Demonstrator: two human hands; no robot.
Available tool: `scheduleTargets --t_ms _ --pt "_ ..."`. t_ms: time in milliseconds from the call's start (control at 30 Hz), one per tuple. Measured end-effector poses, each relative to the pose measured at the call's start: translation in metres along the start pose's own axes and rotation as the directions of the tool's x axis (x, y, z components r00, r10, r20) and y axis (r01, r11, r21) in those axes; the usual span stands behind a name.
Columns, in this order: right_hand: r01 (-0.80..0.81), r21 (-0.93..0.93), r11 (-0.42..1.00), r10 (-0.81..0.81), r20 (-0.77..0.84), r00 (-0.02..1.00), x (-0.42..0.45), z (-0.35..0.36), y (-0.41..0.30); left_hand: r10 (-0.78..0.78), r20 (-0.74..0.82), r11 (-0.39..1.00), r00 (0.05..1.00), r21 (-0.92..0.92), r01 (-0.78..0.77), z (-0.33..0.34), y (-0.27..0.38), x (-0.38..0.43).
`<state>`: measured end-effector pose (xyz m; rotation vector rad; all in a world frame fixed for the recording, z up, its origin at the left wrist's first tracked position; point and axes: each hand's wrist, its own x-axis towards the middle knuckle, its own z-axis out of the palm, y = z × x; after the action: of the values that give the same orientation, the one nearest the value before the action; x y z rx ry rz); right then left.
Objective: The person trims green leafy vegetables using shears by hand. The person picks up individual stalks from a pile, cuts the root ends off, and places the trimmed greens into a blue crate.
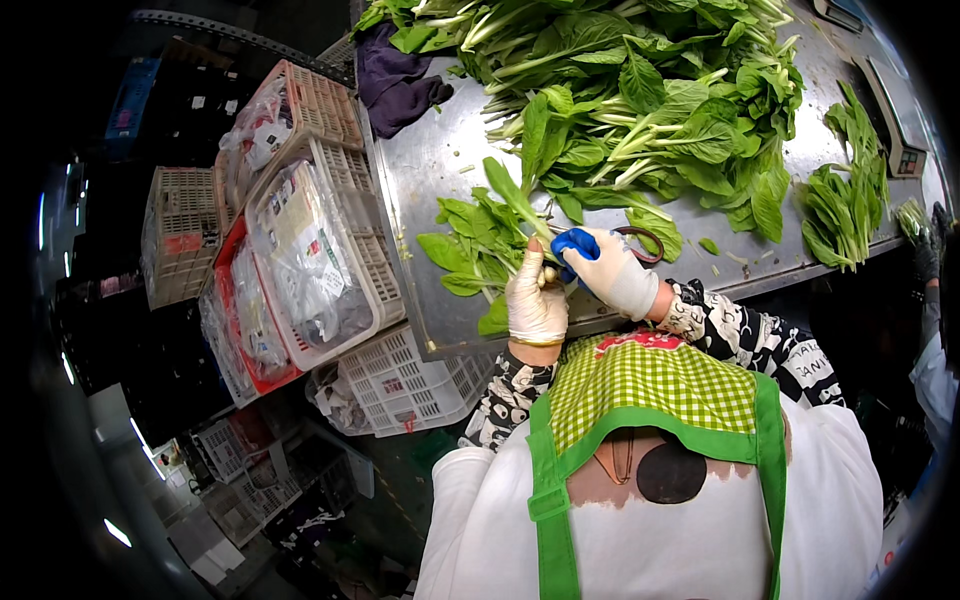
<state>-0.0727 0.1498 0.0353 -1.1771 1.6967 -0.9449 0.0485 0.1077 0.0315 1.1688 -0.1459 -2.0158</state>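
My left hand (pixel 536 304), in a pale thin glove, grips a small bunch of leafy greens (pixel 480 247) by the stem ends. One pale stem (pixel 521 206) stands up past the thumb. Close against those stem ends is my right hand (pixel 607 270), in a white glove with blue-coated fingers, which are curled. Scissors with a dark red handle loop (pixel 651 246) show behind the right hand; whether it holds them or they lie on the table is hidden. Beyond both hands, a large heap of leafy greens (pixel 637 112) covers much of the metal table (pixel 420 165).
A dark purple cloth (pixel 394 79) lies at the table's left edge. Plastic crates (pixel 360 262) holding bagged items stand left of it. Toward the right are a separate bunch of greens (pixel 844 195), a weighing scale (pixel 896 112) and another person's dark-gloved hand (pixel 930 251).
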Motion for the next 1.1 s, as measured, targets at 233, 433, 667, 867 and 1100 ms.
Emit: scheduleTargets --t_ms 233,433,667,867,1100 --pt "-0.185 0.832 0.522 0.328 0.004 0.945 0.012 0.001 0.024 0.3 0.062 0.954 0.952 -0.036 -0.299 -0.002 0.009 0.003" --pt "0.035 0.273 0.961 -0.034 -0.01 0.999 -0.002 -0.001 0.011 0.338 0.087 0.941 0.937 0.002 -0.339 -0.004 0.019 -0.004" --pt "-0.136 0.599 0.789 0.009 0.211 0.977 0.009 -0.005 0.003 0.31 0.101 0.938 0.945 0.131 -0.322 -0.014 0.005 -0.005" --pt "-0.194 0.726 0.66 0.134 0.14 0.981 0.0 0.001 0.037 0.34 0.083 0.936 0.937 0.071 -0.346 0.001 0.011 -0.01" --pt "0.475 -0.357 0.804 -0.547 -0.134 0.826 -0.002 -0.017 -0.009 0.375 0.083 0.904 0.923 0.188 -0.384 0.001 0.002 -0.01"
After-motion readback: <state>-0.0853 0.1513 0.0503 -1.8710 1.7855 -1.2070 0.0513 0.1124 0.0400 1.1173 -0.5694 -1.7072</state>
